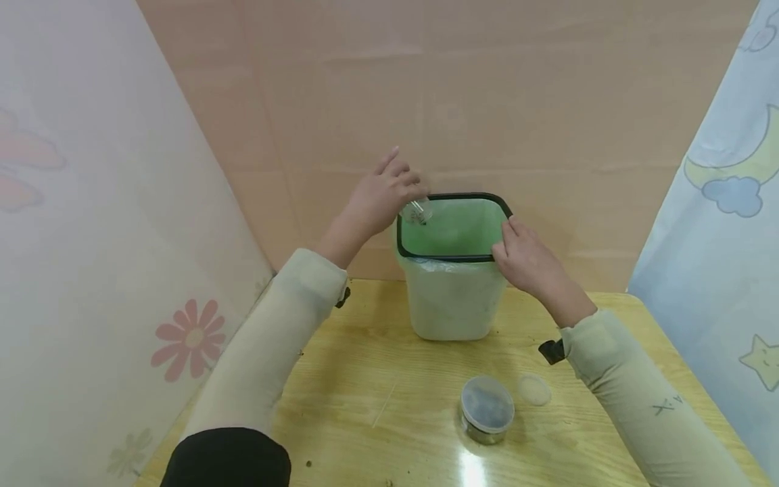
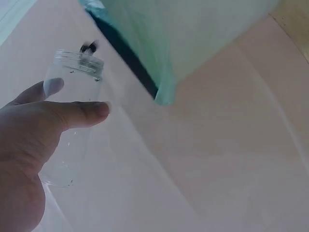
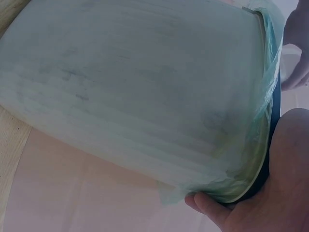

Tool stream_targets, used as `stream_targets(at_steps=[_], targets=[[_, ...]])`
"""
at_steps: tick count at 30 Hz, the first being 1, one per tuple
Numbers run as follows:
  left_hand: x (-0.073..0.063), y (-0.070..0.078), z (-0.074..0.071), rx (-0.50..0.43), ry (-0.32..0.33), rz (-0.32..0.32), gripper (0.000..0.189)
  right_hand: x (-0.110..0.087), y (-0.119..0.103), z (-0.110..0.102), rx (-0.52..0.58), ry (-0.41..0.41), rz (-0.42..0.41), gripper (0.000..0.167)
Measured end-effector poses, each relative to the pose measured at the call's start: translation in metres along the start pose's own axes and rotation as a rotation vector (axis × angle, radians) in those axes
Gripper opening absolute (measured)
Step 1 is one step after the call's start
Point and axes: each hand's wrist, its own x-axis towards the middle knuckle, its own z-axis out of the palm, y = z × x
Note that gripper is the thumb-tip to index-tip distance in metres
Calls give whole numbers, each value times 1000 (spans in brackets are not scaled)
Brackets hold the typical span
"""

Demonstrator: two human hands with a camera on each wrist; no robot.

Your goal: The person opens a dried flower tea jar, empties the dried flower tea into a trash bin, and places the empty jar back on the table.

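My left hand [image 1: 379,201] grips a clear jar [image 2: 72,150] with no lid, tilted over the left rim of a whitish bin [image 1: 455,308]. A blurred dark bit [image 2: 89,47] shows at the jar's mouth in the left wrist view, and small specks cling inside. Inside the bin hangs a thin green bag [image 1: 456,226], folded outward over the edge and topped by a black rim [image 1: 462,258]. At the bin's right corner, my right hand [image 1: 531,262] holds that rim, fingers curled over it. The bin's bottom is hidden from view.
On the wooden table [image 1: 341,406] in front of the bin stands a short round container [image 1: 487,409] with a translucent lid. Beside it lies a thin clear disc [image 1: 535,390]. A thin pale strip [image 1: 384,404] and dark specks lie further left. Fabric walls enclose the back and sides.
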Motion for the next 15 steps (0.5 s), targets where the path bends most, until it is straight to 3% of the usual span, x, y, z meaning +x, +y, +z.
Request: stream_targets(at_steps=[4, 8, 15], targets=[[3, 3, 0, 60, -65, 43, 62, 0, 0, 0, -1, -2, -2, 65], [4, 5, 3, 89, -84, 48, 62, 3, 0, 0, -2, -1, -9, 65], [7, 7, 4, 103, -38, 84, 60, 9, 4, -5, -9, -1, -4, 65]])
